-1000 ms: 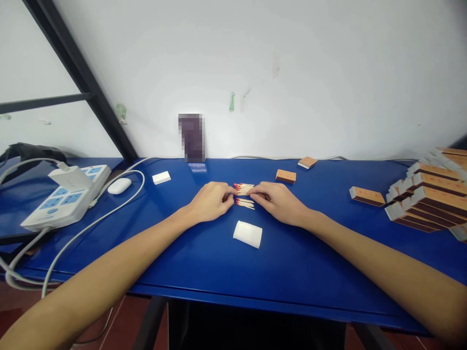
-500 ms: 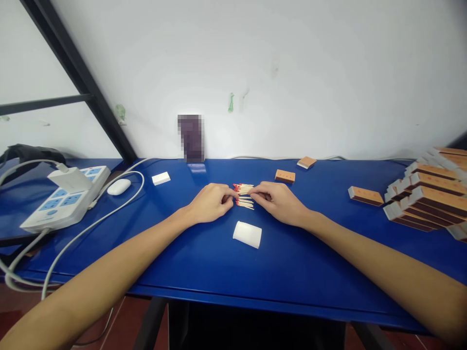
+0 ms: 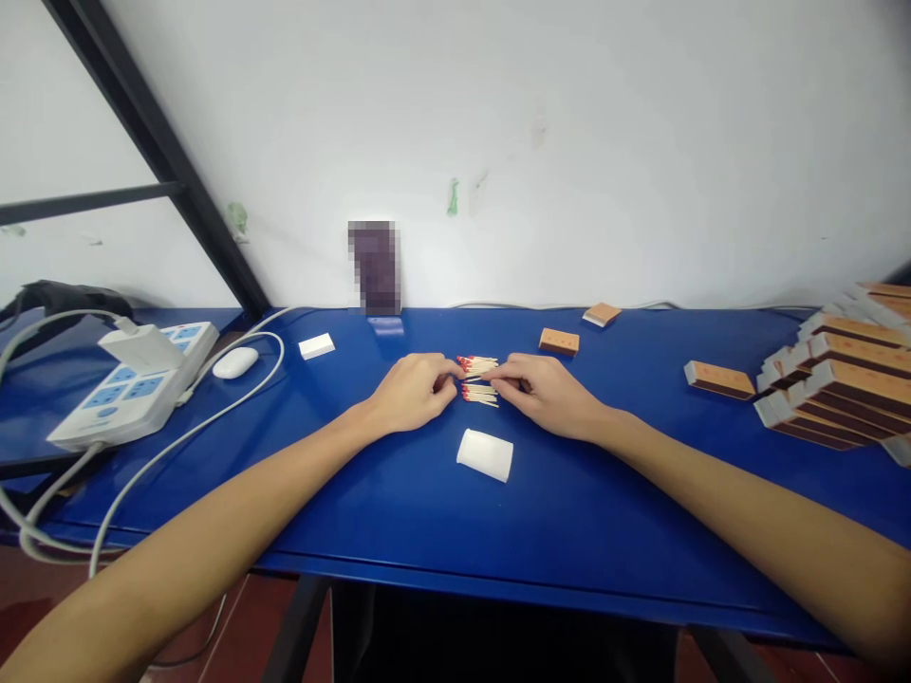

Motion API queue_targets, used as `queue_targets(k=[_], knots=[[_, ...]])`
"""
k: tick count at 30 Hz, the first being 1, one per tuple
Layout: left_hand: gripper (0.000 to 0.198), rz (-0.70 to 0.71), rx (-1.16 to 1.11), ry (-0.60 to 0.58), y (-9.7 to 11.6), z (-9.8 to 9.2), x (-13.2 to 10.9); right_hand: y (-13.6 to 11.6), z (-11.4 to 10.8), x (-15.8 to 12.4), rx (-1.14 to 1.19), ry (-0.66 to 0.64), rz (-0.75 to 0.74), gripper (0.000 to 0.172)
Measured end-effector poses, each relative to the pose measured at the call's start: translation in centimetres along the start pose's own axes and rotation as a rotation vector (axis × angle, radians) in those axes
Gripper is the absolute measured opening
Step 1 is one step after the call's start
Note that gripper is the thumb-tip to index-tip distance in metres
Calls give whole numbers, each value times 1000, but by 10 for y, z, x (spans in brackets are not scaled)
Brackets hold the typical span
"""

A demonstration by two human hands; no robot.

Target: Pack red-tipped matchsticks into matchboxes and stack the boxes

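On the blue table, a row of red-headed matches (image 3: 481, 392) lies crosswise between my two hands, split into an upper and a lower group. My left hand (image 3: 419, 391) is at the red heads, fingers curled, its index fingertip and thumb close together against them. At the bare stick ends is my right hand (image 3: 541, 389), its index finger and thumb pinched in at the matches. Fingertips partly cover the sticks, so how many each hand grips is hidden. Nearer to me lies a white matchbox tray (image 3: 485, 455).
Several stacked matchboxes (image 3: 840, 389) fill the right side. Single matchboxes lie at the right (image 3: 720, 379) and behind my right hand (image 3: 559, 341). A small white block (image 3: 317, 346), a white case (image 3: 235, 362), a power strip (image 3: 135, 389) and cables are on the left.
The gap between the upper and lower groups of matches has widened slightly under my fingertips. Both hands stay in nearly the same place; the whole view has shifted a little.
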State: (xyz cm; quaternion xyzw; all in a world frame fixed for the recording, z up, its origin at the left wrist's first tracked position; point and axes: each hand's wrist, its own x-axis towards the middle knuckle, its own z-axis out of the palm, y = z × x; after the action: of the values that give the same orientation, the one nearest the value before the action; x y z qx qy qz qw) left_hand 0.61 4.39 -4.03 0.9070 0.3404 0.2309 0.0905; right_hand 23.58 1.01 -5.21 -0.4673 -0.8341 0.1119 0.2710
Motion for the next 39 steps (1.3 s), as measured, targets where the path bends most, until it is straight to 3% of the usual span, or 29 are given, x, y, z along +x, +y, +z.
queue_targets(k=[22, 35, 39], knots=[[30, 29, 49, -44, 0, 0, 1, 0, 0, 0, -25, 10, -29, 29], [22, 98, -80, -59, -1, 1, 1, -4, -2, -3, 94, -9, -77, 21], [28, 21, -73, -15, -2, 1, 1, -3, -1, -2, 113, 8, -20, 21]])
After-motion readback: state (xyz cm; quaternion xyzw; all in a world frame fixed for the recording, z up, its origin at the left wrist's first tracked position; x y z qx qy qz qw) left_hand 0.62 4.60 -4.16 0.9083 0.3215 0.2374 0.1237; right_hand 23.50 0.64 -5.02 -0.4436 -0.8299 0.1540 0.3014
